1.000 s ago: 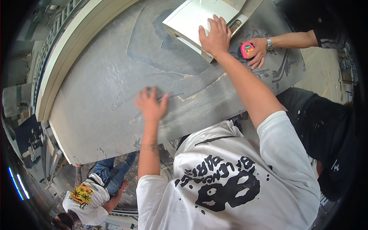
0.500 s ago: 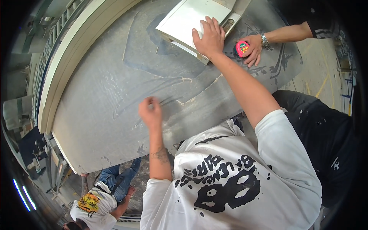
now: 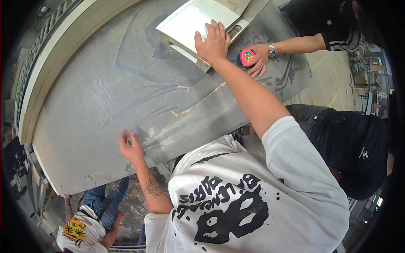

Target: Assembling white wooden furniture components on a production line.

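Note:
My right hand [image 3: 213,42] lies with fingers spread on the glossy white top of a box-like cabinet piece [image 3: 198,21], whose pale edges and slotted side show. Low over the near left part of the grey tabletop [image 3: 84,126], my left hand [image 3: 131,147] is loosely bent, thumb and fingers apart, with nothing visible in it. Its fingertips are somewhat blurred, and I cannot tell whether it touches the surface. Just right of the white piece, a co-worker's hand [image 3: 259,59] with a metal watch holds a pink tape measure [image 3: 247,57] on the tabletop.
A long curved cream panel [image 3: 55,46] runs along the far left edge. Below the table's left end, another person [image 3: 84,223] in a printed white shirt bends down. People in dark clothes [image 3: 337,143] stand at the right. Scuffs and a ragged pale tear line mark the tabletop.
My left hand has moved left and nearer to me over the tabletop, and its fingers have loosened. The right hand stays on the white piece. The whole view has shifted.

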Tool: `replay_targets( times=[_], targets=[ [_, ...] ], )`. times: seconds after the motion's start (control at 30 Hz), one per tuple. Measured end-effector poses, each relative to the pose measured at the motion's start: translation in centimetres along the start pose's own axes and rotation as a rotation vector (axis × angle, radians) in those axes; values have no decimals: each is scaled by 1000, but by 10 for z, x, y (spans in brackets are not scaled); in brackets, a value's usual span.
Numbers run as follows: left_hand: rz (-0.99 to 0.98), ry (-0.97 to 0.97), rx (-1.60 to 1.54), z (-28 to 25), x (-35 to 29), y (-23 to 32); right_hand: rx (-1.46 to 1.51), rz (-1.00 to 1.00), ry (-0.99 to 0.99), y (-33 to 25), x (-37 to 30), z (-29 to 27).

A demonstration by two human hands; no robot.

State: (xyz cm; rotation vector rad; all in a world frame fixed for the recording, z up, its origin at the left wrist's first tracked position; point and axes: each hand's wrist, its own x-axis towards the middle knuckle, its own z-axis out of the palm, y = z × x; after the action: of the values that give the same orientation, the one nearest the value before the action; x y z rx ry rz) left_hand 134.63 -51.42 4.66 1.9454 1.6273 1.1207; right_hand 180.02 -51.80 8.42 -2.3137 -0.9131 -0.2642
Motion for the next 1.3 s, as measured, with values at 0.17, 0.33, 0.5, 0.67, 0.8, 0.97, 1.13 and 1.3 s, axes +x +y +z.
replay_targets(
  times=[0.17,0.33,0.5,0.67,0.8,0.97,1.13,1.3],
  targets=[
    [-179,-221,-130,-16,-34,2,4,10,5,1,1,-2],
    [-157,-216,-94,-43,-69,-24,14,14,-87,-4,0,-9],
    [-119,-187,24,-85,-94,-16,-21,44,-173,-4,-4,-21],
    [-185,-124,124,-116,-119,-31,-27,39,-193,-1,-6,-30],
    [-114,-155,181,-119,-158,-70,-5,25,-172,-1,-6,-23],
    [51,-126,397,-97,-194,-110,72,38,-128,-2,-6,-24],
    [-69,-446,321,-95,-166,-114,120,58,-130,8,-8,-30],
    [-202,-776,260,-99,-144,-119,171,-194,-234,25,-29,-45]
  ],
)
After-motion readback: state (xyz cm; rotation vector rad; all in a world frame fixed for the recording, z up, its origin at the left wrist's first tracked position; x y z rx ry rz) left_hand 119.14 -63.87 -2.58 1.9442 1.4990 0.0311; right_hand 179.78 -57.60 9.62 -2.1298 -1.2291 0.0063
